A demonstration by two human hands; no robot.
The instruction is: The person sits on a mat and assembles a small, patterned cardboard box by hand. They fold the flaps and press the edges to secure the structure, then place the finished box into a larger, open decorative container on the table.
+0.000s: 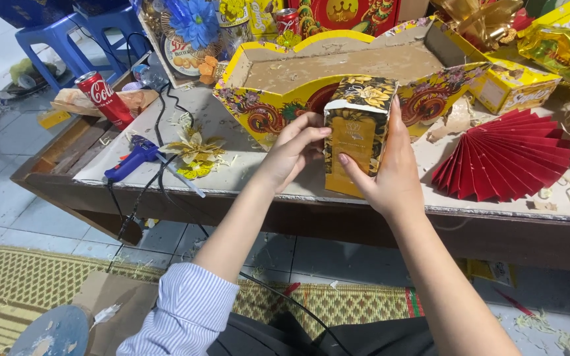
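Yellow floral box (357, 135) at frame centre, upright, long axis vertical, just in front of yellow tray (258, 112). Left hand (293, 150) & right hand (390, 168) clasp its sides, fingers curled; both equally near.

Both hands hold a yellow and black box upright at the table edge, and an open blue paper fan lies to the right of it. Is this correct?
Not quite. The paper fan is red, not blue, as the head view shows. The rest stands: the left hand and right hand hold the yellow and black box upright at the table edge.
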